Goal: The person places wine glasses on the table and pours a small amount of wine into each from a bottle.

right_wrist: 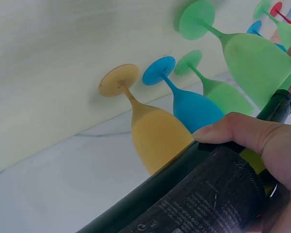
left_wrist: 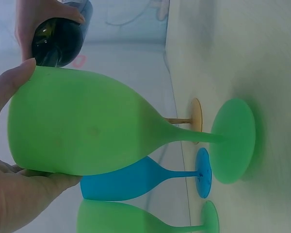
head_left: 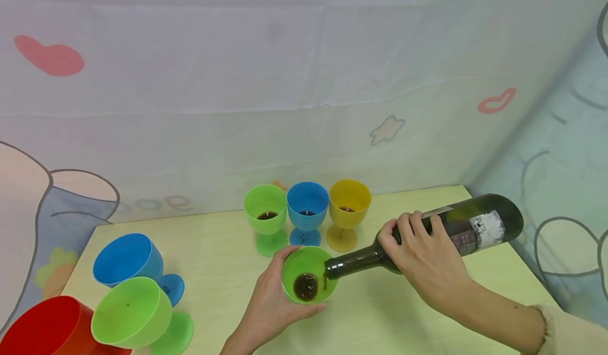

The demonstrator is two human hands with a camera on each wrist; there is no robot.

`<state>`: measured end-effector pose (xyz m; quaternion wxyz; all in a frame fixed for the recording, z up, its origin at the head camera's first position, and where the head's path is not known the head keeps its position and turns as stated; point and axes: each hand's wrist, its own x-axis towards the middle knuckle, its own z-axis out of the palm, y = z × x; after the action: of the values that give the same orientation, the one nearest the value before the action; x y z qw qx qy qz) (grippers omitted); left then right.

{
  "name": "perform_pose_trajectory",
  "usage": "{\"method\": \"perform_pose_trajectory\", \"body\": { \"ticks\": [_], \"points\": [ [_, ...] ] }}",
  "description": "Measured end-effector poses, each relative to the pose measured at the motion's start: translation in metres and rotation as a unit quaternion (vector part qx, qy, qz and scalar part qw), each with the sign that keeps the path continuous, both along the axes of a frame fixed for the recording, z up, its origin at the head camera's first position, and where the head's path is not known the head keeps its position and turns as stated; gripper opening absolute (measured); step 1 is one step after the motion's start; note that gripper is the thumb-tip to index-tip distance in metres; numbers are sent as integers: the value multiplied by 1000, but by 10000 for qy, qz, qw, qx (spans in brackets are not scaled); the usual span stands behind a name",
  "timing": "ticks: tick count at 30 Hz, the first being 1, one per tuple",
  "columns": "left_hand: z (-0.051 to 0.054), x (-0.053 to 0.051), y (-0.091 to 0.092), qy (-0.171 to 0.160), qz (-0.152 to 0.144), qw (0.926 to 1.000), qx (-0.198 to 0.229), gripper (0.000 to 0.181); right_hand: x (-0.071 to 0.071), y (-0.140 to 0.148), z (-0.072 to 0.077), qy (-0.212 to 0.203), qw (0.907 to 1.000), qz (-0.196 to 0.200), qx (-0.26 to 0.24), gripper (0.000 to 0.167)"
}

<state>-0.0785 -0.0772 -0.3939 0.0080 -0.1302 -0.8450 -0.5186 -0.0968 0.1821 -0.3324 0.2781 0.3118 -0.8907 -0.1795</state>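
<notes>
My left hand (head_left: 273, 297) grips a green goblet (head_left: 310, 260) around its bowl, with dark liquid at the bottom. In the left wrist view the green goblet (left_wrist: 87, 121) is upright, thumb and fingers on either side near its rim. My right hand (head_left: 429, 262) holds a dark glass bottle (head_left: 475, 226) around its body, tilted down to the left. The bottle's mouth is at the goblet's right rim, and a thin dark stream falls inside. In the right wrist view the right thumb lies across the bottle (right_wrist: 199, 194) by its label.
Behind stand a green goblet (head_left: 266, 204), a blue goblet (head_left: 307, 202) and a yellow goblet (head_left: 350, 204), each with dark liquid. At the left of the table (head_left: 209, 270) are a blue goblet (head_left: 128, 260), a green goblet (head_left: 133, 313) and a red goblet (head_left: 47, 328).
</notes>
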Motion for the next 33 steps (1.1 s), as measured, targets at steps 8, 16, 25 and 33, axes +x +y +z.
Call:
{"method": "perform_pose_trajectory", "body": {
  "ticks": [8,16,25,33],
  "points": [
    [1,0,0,-5,-27,10000,-15,89,0,-1,1,34,10000,22,-12,58],
    [1,0,0,8,-27,10000,-20,89,0,0,2,45,10000,16,16,59],
    [1,0,0,-24,-34,10000,29,89,0,-1,3,72,9999,26,73,60],
    [2,0,0,-84,-55,9999,16,89,1,-1,4,19,9999,-35,119,59]
  ]
}}
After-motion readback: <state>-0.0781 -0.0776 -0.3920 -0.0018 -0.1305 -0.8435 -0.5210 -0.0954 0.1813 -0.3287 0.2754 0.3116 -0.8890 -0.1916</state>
